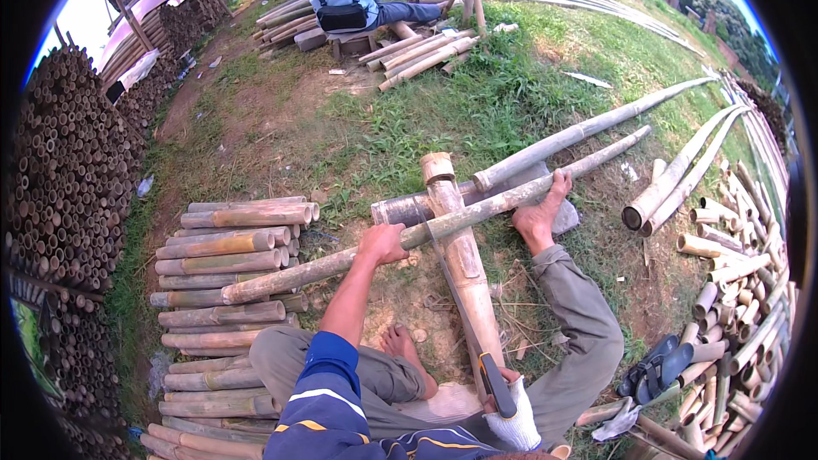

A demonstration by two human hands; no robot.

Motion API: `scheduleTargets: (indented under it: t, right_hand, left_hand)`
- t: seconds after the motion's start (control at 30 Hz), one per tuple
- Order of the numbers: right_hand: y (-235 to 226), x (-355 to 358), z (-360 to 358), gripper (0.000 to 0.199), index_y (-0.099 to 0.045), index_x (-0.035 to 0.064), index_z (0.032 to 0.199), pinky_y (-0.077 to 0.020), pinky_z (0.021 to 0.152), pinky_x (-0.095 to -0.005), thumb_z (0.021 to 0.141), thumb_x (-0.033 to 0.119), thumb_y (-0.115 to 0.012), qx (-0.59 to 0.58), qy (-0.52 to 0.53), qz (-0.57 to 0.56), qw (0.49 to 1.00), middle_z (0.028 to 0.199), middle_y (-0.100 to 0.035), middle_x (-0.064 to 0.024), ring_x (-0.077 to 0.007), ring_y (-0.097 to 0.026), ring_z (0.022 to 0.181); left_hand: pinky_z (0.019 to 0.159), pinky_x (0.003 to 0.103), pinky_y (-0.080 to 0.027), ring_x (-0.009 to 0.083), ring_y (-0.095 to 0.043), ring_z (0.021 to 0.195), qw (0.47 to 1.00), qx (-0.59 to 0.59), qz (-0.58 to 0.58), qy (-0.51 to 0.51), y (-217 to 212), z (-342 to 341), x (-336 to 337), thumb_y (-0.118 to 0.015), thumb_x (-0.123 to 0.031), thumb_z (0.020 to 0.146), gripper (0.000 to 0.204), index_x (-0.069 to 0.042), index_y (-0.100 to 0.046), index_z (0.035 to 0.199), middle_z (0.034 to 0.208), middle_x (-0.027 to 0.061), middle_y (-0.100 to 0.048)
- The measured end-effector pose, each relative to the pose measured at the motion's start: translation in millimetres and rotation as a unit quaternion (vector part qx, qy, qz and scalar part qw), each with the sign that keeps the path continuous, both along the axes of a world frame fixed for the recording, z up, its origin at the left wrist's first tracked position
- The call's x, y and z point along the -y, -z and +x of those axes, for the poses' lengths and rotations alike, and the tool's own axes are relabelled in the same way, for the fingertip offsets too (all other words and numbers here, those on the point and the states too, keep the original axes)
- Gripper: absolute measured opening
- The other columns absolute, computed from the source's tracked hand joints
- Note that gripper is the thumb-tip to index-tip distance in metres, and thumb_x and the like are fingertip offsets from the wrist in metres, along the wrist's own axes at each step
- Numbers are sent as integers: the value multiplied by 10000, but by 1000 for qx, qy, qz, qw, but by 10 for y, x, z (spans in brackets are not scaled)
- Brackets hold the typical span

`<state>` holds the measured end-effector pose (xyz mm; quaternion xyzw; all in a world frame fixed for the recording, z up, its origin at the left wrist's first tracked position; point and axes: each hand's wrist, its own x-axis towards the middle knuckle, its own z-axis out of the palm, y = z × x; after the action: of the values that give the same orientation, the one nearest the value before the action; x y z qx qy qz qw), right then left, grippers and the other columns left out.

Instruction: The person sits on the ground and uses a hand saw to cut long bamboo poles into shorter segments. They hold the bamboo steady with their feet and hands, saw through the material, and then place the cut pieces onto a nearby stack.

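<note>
Pressing the long grey-brown bamboo pole (443,223) onto a thick upright bamboo post (464,264), the bare left hand (383,243) grips it closed while the gloved right hand (511,413) clasps a black-handled saw (497,385); the cut looks barely begun, with stacked cut lengths (226,290) lying left.

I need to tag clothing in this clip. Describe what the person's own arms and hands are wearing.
The left hand is bare, and so is that forearm up to a blue sleeve with white and yellow stripes. The right hand wears a white knit glove; little of that arm shows beyond the same blue striped fabric.
</note>
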<state>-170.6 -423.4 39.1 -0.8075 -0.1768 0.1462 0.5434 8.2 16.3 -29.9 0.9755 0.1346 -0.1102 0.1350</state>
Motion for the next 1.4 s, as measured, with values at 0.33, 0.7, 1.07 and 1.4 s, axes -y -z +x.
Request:
scheduleTargets:
  t: [0.33,0.7,1.07,1.4]
  right_hand:
    - [480,-1569,1534,604,-547,66,1423,-573,775,-390,865,139,-766,101,-10,-10,995,953,-705,-110,-269,-706,828]
    - [-205,-122,142,654,-524,89,1473,-543,800,-334,847,47,-711,-90,4,-68,994,1008,-651,-101,-189,-654,823]
    - [434,-1300,1371,585,-530,101,1405,-570,854,-431,864,131,-751,76,-27,1,997,1030,-703,-201,-371,-718,914]
    - [236,-687,690,667,-500,106,1480,-542,794,-335,854,7,-708,-90,3,-50,995,989,-624,-66,-170,-633,817]
  left_hand:
    - [986,507,-595,416,-744,1107,1000,11,14,-10,-143,-63,131,-856,-420,775,682,-126,-688,1367,1187,235,-774]
    - [1012,510,-583,413,-740,1132,1000,-3,9,-20,-39,87,52,-835,-370,765,660,-116,-687,1356,1194,238,-773]
    - [1042,494,-568,407,-723,1184,1000,-11,25,0,-103,46,103,-856,-427,768,791,-112,-640,1462,1268,237,-755]
    - [1024,501,-585,404,-736,1139,1000,-21,10,-12,-89,35,74,-822,-343,803,656,-120,-668,1400,1217,227,-770]
